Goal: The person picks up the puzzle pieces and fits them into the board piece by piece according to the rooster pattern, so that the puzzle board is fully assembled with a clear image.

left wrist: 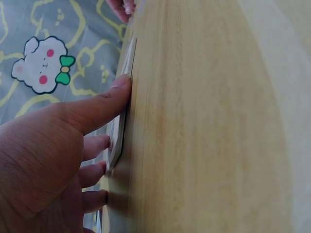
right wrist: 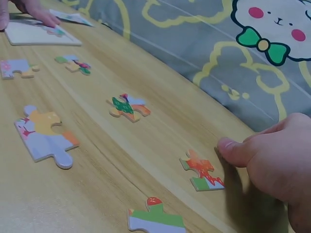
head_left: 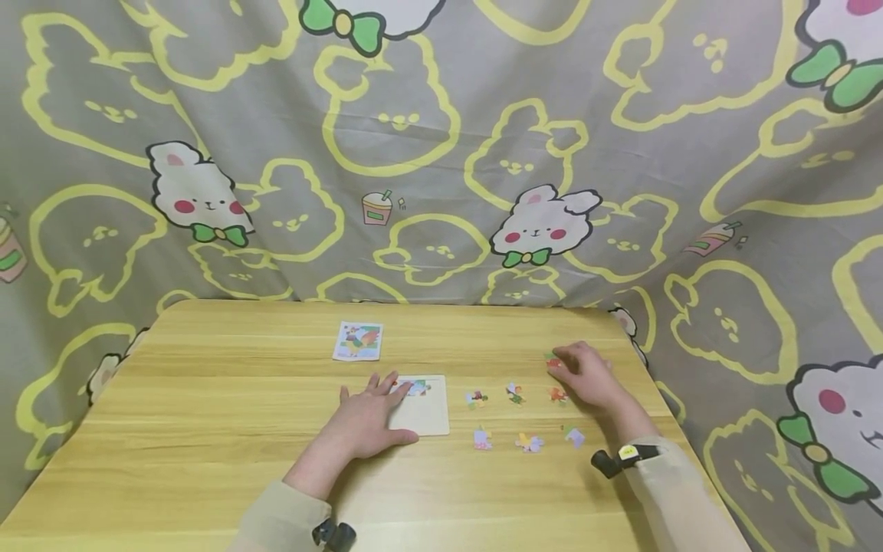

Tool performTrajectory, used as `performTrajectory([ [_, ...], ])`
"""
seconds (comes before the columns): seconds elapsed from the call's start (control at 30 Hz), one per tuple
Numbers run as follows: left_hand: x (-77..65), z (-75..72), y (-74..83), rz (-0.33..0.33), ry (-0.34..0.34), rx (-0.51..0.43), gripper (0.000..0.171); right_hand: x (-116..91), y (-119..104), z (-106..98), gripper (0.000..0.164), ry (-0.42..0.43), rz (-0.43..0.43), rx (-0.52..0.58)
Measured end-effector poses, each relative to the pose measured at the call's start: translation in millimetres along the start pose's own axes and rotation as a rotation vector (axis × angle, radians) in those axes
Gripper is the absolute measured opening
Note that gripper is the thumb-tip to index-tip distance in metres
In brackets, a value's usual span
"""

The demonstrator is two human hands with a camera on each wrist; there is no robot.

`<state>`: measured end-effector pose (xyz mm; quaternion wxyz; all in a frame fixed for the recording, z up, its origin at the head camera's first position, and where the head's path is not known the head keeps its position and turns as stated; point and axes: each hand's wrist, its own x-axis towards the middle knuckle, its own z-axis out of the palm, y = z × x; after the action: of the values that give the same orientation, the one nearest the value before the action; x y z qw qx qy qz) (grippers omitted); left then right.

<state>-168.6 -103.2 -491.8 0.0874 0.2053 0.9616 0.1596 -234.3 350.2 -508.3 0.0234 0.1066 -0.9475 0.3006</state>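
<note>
My left hand (head_left: 369, 422) rests with spread fingers over the left side of a white puzzle board (head_left: 422, 414). Its thumb (left wrist: 109, 104) lies along the board's near edge in the left wrist view. Colourful puzzle pieces (head_left: 418, 387) sit at the top of the board, partly covered by the fingers. Toward the table's right, my right hand (head_left: 586, 372) pinches a red and green puzzle piece (head_left: 553, 360) between thumb and fingers; the right wrist view hides that piece. Just in front of this hand lies an orange and green piece (right wrist: 203, 171), apart from the thumb.
Several loose pieces lie in two rows between the hands, among them a green-and-orange one (head_left: 515, 394) and a yellow-and-lilac one (head_left: 530, 442). Behind the board is a picture card (head_left: 357, 341) with a colourful bird. A patterned curtain (head_left: 428, 192) hangs along the wooden table's (head_left: 207, 399) far edge.
</note>
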Motion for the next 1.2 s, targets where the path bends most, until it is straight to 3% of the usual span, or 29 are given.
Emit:
performTrajectory([
  [0.27,0.3,1.5,0.5,0.001,0.002,-0.001,0.094,2.3,4.8,3.2,0.042,-0.003,0.033,0.021],
  [0.47,0.0,2.0,0.7,0.000,0.006,0.000,0.094,3.7,4.8,4.9,0.038,0.011,0.058,0.107],
  [0.63,0.3,1.5,0.6,-0.003,0.003,0.002,0.094,5.4,4.7,6.1,0.036,0.034,0.045,0.173],
  [0.93,-0.4,-0.6,0.9,-0.007,0.002,-0.002,0.094,5.8,4.0,5.7,0.044,0.083,0.010,0.163],
  [1.2,0.1,0.0,0.9,-0.005,0.000,-0.001,0.094,1.8,-4.8,7.8,0.047,0.094,-0.016,0.243],
])
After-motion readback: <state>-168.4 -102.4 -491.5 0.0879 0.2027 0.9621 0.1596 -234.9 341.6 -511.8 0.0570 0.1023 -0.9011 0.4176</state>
